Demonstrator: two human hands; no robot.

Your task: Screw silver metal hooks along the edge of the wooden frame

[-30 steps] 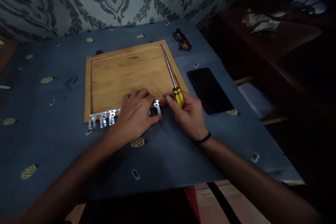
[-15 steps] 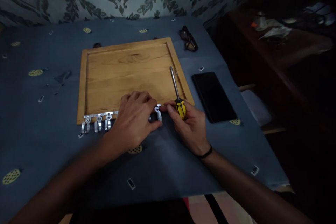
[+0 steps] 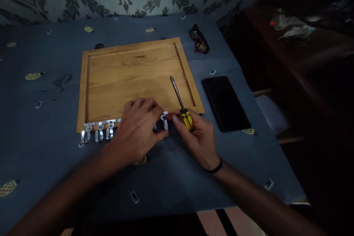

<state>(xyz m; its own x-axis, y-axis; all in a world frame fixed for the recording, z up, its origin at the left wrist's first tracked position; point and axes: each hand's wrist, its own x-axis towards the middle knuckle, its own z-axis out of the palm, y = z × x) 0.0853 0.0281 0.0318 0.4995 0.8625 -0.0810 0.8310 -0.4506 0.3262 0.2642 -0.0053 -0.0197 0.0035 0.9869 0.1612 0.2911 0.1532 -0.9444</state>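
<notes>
A wooden board (image 3: 132, 73) with a raised rim lies on a blue cloth. Along its near edge sits a metal rail of hooks (image 3: 98, 131). My left hand (image 3: 136, 127) lies over the middle of that rail, fingers curled down on it. My right hand (image 3: 195, 136) is closed around the yellow-and-black handle of a screwdriver (image 3: 181, 103), whose shaft points away over the board. The right thumb and forefinger touch the rail's right end by the last hook (image 3: 165, 123).
A black phone (image 3: 225, 103) lies right of the board. Dark glasses (image 3: 199, 40) rest at the far right corner. The blue cloth (image 3: 41, 118) has yellow dotted patches and small scattered bits. A patterned wall stands behind; a dark wooden shelf with clutter is on the right.
The screwdriver's shaft has swung left and tilted lower over the board. Both hands stay at the hook rail; the view has drifted slightly.
</notes>
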